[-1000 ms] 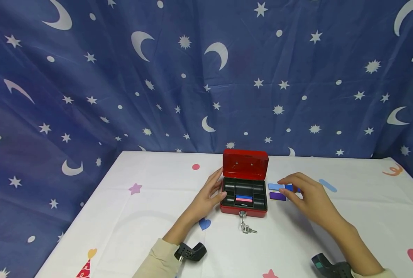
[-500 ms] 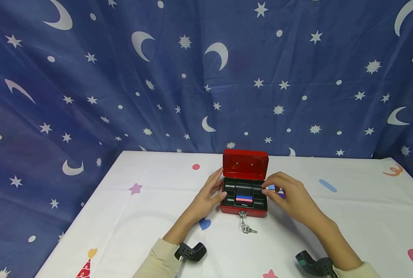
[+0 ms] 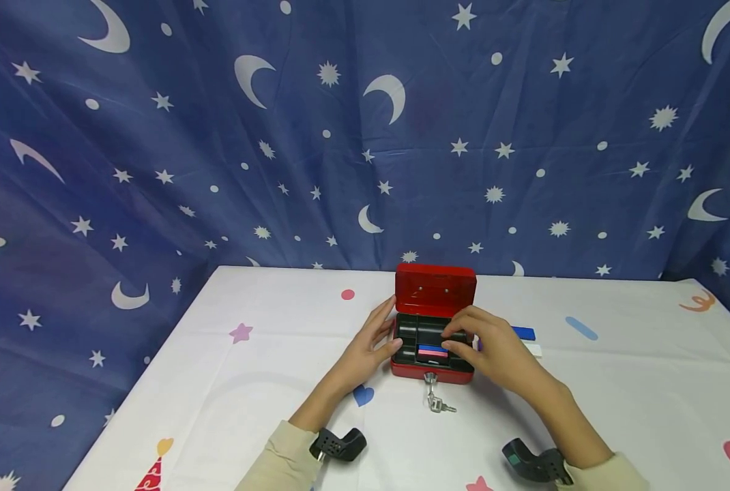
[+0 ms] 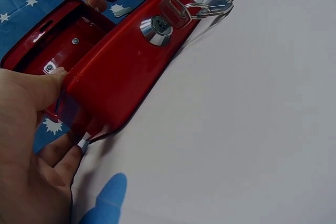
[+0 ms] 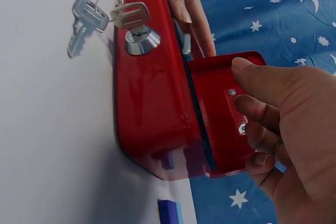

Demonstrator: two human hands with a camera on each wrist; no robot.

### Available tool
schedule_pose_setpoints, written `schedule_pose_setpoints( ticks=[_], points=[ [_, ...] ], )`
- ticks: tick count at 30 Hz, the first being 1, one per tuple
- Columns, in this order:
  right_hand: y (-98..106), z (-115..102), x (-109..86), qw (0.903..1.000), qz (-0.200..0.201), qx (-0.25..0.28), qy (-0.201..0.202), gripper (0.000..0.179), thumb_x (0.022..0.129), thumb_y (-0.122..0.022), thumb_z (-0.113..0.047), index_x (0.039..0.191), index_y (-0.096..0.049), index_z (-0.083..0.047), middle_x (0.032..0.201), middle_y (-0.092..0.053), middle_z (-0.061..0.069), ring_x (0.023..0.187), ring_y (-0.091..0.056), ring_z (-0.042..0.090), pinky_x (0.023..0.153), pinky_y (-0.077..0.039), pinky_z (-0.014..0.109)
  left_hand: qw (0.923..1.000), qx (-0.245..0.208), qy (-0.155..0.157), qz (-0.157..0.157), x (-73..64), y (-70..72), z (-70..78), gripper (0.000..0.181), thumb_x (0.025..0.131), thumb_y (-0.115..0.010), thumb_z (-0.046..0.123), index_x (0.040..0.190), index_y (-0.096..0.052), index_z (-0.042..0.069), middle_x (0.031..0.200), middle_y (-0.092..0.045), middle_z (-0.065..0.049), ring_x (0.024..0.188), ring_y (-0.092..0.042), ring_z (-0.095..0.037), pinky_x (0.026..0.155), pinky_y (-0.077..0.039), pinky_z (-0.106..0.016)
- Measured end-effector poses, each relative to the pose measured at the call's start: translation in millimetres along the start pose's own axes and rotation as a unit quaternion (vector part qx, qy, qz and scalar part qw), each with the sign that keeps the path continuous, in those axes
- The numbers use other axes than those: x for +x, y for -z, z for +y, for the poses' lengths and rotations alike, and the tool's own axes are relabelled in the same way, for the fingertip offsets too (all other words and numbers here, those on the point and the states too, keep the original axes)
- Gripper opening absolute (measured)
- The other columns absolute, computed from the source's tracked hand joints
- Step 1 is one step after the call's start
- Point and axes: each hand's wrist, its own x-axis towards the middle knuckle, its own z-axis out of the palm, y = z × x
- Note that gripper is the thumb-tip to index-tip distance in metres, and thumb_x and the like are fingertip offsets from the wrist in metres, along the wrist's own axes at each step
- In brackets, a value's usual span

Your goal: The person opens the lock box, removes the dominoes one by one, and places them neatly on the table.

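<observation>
A red cash box (image 3: 432, 374) stands with its lid (image 3: 435, 292) raised and a black compartment tray (image 3: 406, 327) inside. My left hand (image 3: 359, 354) holds the box's left side, thumb at the rim and fingers along the outer wall. A blue block (image 3: 431, 348) and a pink block (image 3: 432, 354) lie in the tray's front middle compartment. Just above them is my right hand (image 3: 500, 344), thumb and index finger spread slightly apart. Nothing shows between its fingers in the right wrist view. Keys (image 3: 439, 405) on a ring hang from the box's front lock (image 5: 142, 40).
Right of the box lie a dark blue block (image 3: 524, 333), a white block (image 3: 534, 350) and a purple block (image 5: 169, 212) beside a light blue one (image 5: 179, 212), the last partly hidden. A patterned white cloth (image 3: 279, 382) covers the table; a blue star-and-moon curtain (image 3: 316, 225) hangs behind.
My right hand has moved left from the blocks on the table to over the box's tray. The left hand and the box stay in place.
</observation>
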Motion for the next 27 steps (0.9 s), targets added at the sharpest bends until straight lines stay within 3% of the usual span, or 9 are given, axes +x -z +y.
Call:
schedule_pose_setpoints(
  ticks=[14,27],
  points=[
    [-12,-1,-0.7,0.9979,-0.049,-0.03,-0.03,0.013,0.079,-0.079,-0.017,0.088,-0.07,-0.022,0.094,-0.057,-0.011,0.078,-0.053,0.011,0.07,-0.052,0.029,0.9999,0.008,0.005,-0.004,0.1,0.8,2.6,0.071,0.095,-0.055,0.002,0.152,-0.013,0.002,0.156,-0.011,-0.019,0.135,-0.03,-0.042,0.111,-0.024,-0.05],
    [-17,-1,-1.5,0.9981,-0.04,-0.044,-0.017,0.012,0.079,-0.08,-0.025,0.086,-0.07,-0.026,0.092,-0.057,-0.013,0.081,-0.056,0.009,0.072,-0.053,0.03,0.9999,0.009,0.004,-0.005,0.1,0.8,1.5,0.072,0.095,-0.055,0.003,0.153,-0.013,0.003,0.156,-0.011,-0.018,0.135,-0.03,-0.041,0.111,-0.024,-0.049]
  ],
)
